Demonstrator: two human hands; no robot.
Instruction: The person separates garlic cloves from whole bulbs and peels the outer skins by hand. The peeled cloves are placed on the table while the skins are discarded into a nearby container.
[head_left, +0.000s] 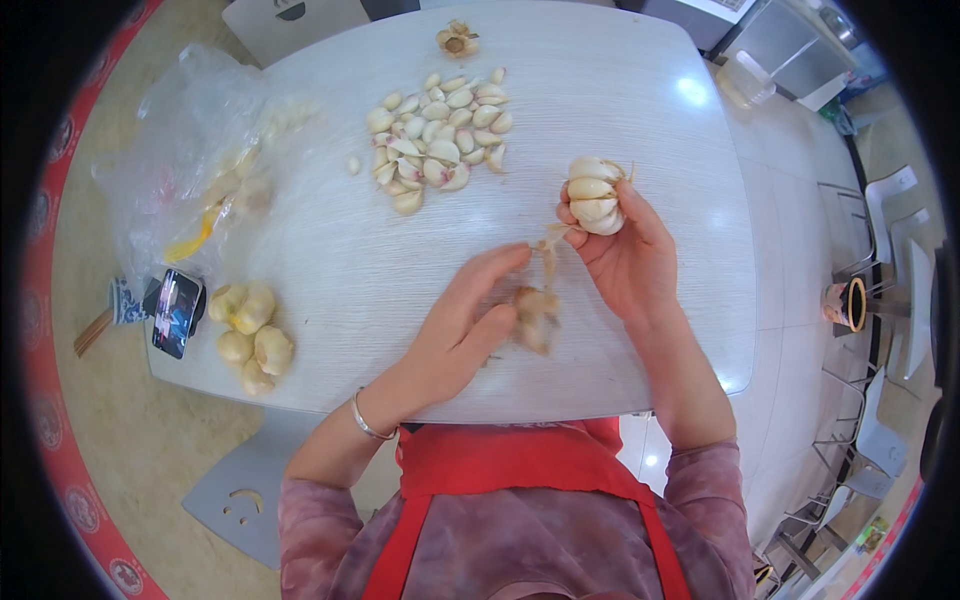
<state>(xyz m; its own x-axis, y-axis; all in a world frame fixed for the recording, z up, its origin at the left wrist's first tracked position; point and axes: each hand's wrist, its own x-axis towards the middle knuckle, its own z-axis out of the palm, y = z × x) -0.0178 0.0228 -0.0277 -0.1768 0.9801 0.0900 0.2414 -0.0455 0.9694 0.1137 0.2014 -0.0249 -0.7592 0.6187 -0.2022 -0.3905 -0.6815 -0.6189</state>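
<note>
My right hand (634, 255) holds a partly peeled garlic bulb (596, 196), its white cloves showing side by side, over the right part of the table. To the left of it, my left hand (469, 322) has its thumb and fingers apart. A strip of papery garlic skin (550, 259) hangs near the left fingertips, and a blurred clump of skin (536, 319) is just beyond the left thumb. Farther back, a pile of loose garlic cloves (439, 135) lies on the white table (345, 262). One clove (354, 165) lies apart at the pile's left.
Whole garlic bulbs (255, 330) sit at the table's left, beside a propped phone (177, 311). A clear plastic bag (199, 112) with bulbs inside lies behind them. A dry garlic remnant (457, 40) is at the far edge. A grey chair (240, 487) stands at the near left.
</note>
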